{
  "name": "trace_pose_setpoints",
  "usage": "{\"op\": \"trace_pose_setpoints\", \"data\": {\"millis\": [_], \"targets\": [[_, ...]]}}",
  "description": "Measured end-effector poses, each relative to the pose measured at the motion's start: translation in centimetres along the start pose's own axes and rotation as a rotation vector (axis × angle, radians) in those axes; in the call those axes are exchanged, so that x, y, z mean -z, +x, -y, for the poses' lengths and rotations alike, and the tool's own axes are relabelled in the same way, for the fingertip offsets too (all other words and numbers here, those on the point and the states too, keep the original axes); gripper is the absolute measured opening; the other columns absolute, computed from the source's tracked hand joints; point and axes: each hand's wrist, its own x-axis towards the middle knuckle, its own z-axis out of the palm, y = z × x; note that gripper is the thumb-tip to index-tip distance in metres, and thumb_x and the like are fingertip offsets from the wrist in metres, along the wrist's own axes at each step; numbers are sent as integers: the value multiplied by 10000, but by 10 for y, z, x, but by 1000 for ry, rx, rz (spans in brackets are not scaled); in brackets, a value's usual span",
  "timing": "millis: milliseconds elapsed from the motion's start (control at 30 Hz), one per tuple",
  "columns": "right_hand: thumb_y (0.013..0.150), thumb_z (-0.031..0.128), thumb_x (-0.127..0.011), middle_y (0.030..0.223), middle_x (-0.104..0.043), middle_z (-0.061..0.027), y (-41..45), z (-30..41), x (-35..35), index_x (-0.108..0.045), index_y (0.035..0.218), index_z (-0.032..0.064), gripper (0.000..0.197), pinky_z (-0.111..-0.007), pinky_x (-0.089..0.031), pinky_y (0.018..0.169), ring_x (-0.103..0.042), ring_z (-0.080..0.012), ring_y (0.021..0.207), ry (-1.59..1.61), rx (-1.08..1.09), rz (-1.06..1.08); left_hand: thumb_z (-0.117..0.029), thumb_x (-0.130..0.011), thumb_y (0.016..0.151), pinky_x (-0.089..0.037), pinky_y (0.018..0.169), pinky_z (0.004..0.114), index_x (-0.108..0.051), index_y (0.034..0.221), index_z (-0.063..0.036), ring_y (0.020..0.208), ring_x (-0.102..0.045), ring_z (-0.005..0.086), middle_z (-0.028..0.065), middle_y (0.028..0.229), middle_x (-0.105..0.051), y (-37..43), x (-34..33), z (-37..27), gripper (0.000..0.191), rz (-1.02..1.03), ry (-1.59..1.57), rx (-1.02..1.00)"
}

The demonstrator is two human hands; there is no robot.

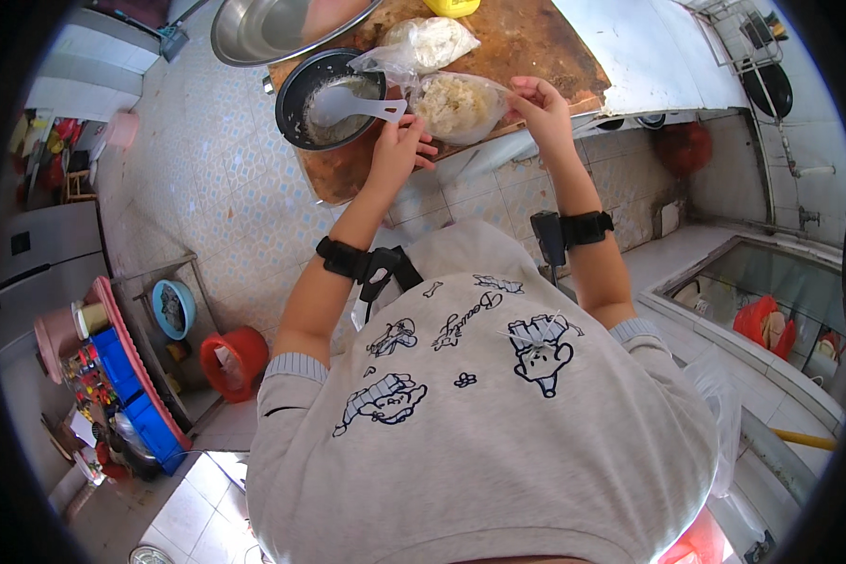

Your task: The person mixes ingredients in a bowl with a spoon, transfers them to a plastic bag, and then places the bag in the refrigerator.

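On the wooden board sits a clear plastic bag holding cooked rice [452, 106]. My right hand [544, 116] pinches the right edge of this bag between thumb and fingers. Left of the bag stands a black inner pot [287, 106] with rice residue on its wall. A white rice paddle [338, 106] lies across the pot, its handle reaching over the rim. My left hand [395, 151] is at the end of that handle, beside the bag, with some fingers spread. Whether it grips the handle is unclear. A second bag with white contents [440, 42] lies behind the rice bag.
The worn wooden board [564, 53] ends in a front edge near my hands. A large steel basin [254, 35] overhangs its back left, and a yellow container [452, 5] stands at the back. A red bucket [234, 363] and a blue basin [173, 309] are lower left.
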Motion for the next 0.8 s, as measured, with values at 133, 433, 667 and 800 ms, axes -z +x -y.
{"op": "trace_pose_setpoints", "data": {"millis": [133, 433, 667, 800], "targets": [[772, -18, -580, 794, -579, -48, -1, 9, 3, -543, 993, -16, 224, -238, -482, 599, -561, -116, 671, 39, 15, 61, -208, -523, 866, -512, 508, 292, -447, 1040, 19, 687, -588, 189, 111, 818, -529, 16, -1, 8, 296, -63, 7, -54], [766, -49, -530, 793, -581, -31, 0, 28, 7, -552, 1007, 2, 247, -231, -445, 615, -542, -108, 672, 72, 99, 174, -154, -532, 853, -461, 433, 238, -497, 931, -18, 599, -531, 115, 51, 751, -514, 8, -12, 6, 161, -92, -134, -196], [769, -47, -485, 804, -582, -34, 9, 45, 17, -548, 1007, -5, 249, -223, -431, 652, -537, -109, 684, 225, 135, 203, -107, -535, 853, -417, 449, 182, -529, 928, -48, 587, -487, 46, -2, 735, -503, -8, -47, -24, 95, 95, 115, -443], [787, -37, -504, 818, -583, -31, 12, 59, 17, -545, 1021, -8, 239, -223, -426, 682, -540, -112, 709, 339, 208, 275, -101, -528, 856, -411, 464, 179, -533, 918, -46, 586, -475, 40, -9, 725, -503, -12, -60, -46, 83, 91, 149, -510]]}}
